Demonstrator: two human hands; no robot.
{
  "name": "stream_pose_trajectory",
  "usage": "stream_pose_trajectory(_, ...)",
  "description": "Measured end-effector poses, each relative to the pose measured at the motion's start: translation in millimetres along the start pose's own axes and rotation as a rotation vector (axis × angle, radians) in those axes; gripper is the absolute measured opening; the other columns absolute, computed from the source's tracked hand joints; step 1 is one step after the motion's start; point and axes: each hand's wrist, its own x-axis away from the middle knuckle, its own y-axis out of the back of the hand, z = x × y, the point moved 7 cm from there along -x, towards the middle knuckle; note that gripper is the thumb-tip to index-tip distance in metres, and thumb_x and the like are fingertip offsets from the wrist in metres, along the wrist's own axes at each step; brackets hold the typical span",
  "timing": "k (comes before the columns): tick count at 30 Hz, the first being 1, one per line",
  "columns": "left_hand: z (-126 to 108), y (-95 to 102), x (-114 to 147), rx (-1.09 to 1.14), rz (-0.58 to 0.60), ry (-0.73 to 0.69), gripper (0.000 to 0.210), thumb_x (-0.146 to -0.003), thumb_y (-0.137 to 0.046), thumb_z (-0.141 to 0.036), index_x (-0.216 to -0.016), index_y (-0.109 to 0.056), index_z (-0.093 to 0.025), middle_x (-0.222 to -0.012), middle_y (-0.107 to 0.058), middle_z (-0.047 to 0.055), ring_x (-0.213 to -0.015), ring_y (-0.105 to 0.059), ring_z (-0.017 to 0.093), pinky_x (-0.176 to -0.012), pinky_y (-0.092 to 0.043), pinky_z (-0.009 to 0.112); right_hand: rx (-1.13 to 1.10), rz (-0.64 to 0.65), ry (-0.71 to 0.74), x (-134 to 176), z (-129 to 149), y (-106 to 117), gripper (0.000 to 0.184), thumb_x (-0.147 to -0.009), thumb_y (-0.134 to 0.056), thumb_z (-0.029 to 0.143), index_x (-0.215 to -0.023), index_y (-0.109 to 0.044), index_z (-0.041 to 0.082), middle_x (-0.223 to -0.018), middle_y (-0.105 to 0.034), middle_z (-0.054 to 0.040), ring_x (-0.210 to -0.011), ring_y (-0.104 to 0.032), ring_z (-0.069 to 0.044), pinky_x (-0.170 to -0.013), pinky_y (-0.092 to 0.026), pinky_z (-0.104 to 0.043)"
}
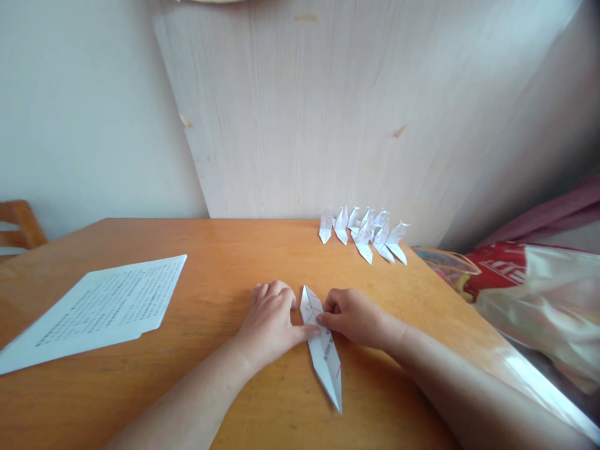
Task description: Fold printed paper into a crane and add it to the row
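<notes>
A long, narrow piece of folded paper (321, 344) with printed text lies before me on the table, pointed at both ends. My left hand (276, 319) is at its left side, thumb stretched out onto the middle of the paper and apart from the bent fingers, which rest by the table. On the other side, my right hand (354, 315) has its fingers curled in, with the thumb and forefinger pinching the paper's right edge. The two thumb tips nearly meet. Farther back stand several folded paper birds (365, 234), grouped near the table's far right corner.
Printed sheets (117, 300) lie on the left of the wooden table (225, 250). A pale wooden panel (290, 112) rises behind the table. Past the right edge are a red bag (497, 269) and pale fabric (557, 306). A chair (23, 222) stands at far left.
</notes>
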Motion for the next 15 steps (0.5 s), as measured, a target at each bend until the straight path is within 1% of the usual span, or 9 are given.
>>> stream_pose_trajectory(5,5.2,-5.7,-2.8,0.068,0.011,0.011,0.057,-0.066,-0.073,-0.070,-0.090,-0.062,-0.020,-0.104,-0.060,0.010,-0.103,-0.052,0.033,-0.091,-0.037,0.044,-0.119,-0.033,0.017,-0.5,2.0,-0.6,0.011,-0.076,-0.068,0.026,-0.073,-0.060,0.019,-0.065,-0.062,0.0009,-0.058,-0.052,-0.012,-0.049,-0.031,-0.023)
stream_pose_trajectory(9,8.3,-3.9,-6.1,0.190,-0.027,0.033,0.058,-0.063,-0.077,-0.068,-0.095,-0.064,-0.020,-0.112,-0.062,0.012,-0.112,-0.050,0.036,-0.096,-0.035,0.046,-0.339,-0.005,0.018,-0.4,4.8,-3.1,0.010,-0.080,-0.064,0.025,-0.076,-0.057,0.019,-0.060,-0.058,0.0025,-0.053,-0.053,-0.012,-0.047,-0.035,-0.022)
stream_pose_trajectory(12,9.7,1.5,-7.3,0.426,-0.049,0.087,0.048,-0.064,-0.080,-0.059,-0.091,-0.067,-0.021,-0.108,-0.065,0.011,-0.111,-0.053,0.035,-0.096,-0.037,0.044,-0.515,-0.011,0.053,0.3,8.5,-0.8,0.010,-0.084,-0.062,0.025,-0.080,-0.055,0.018,-0.060,-0.057,0.0031,-0.053,-0.053,-0.012,-0.047,-0.038,-0.022)
stream_pose_trajectory(15,9.6,3.0,-5.9,0.817,-0.012,0.172,0.032,-0.075,-0.076,-0.048,-0.089,-0.066,-0.020,-0.098,-0.068,0.007,-0.100,-0.059,0.028,-0.091,-0.041,0.039,-0.605,-0.037,0.136,1.5,13.1,4.2,0.014,-0.086,-0.062,0.029,-0.081,-0.055,0.018,-0.063,-0.056,0.0028,-0.056,-0.053,-0.012,-0.051,-0.041,-0.023)
